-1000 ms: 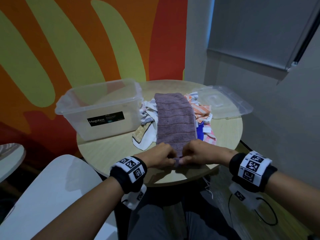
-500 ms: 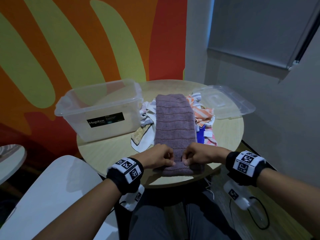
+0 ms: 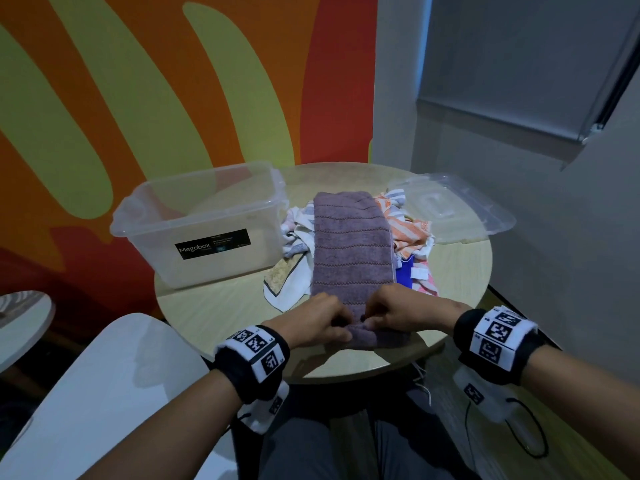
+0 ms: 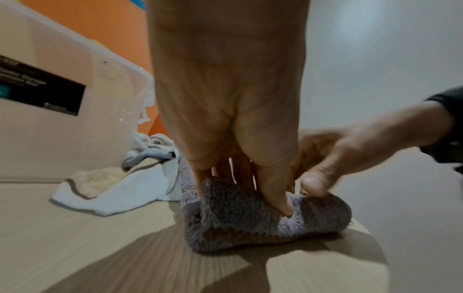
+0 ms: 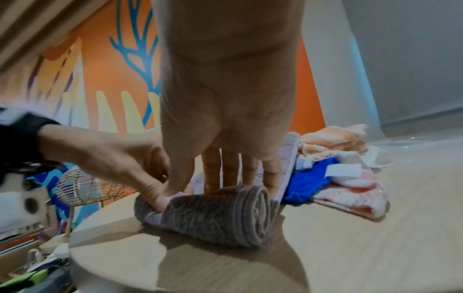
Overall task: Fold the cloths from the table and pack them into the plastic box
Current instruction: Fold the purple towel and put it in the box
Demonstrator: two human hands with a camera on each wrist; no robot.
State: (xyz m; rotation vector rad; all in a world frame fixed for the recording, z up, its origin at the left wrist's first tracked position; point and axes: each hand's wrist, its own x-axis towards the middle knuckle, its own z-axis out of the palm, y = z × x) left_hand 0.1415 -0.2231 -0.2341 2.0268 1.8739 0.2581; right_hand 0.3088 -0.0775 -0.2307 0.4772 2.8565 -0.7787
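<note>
A long purple towel (image 3: 351,251) lies down the middle of the round table (image 3: 221,313), over a pile of cloths. Its near end is rolled into a tight roll (image 5: 213,216) close to the table's front edge. My left hand (image 3: 325,323) grips the left part of the roll (image 4: 250,224), thumb in front and fingers behind. My right hand (image 3: 391,313) grips the right part the same way, fingers (image 5: 230,170) curled over the top. The clear plastic box (image 3: 156,244) stands open at the table's left, with nothing seen inside.
The box's clear lid (image 3: 460,209) lies at the back right. Loose cloths stick out from under the towel: white ones (image 3: 294,233) on the left, orange-striped (image 3: 408,230), blue (image 3: 405,275) and pink on the right. A white chair (image 3: 104,393) stands at my left.
Both hands have turned the towel's near end over on itself and away from me. The end that lay flat at the table edge is now a thicker roll under my fingers.
</note>
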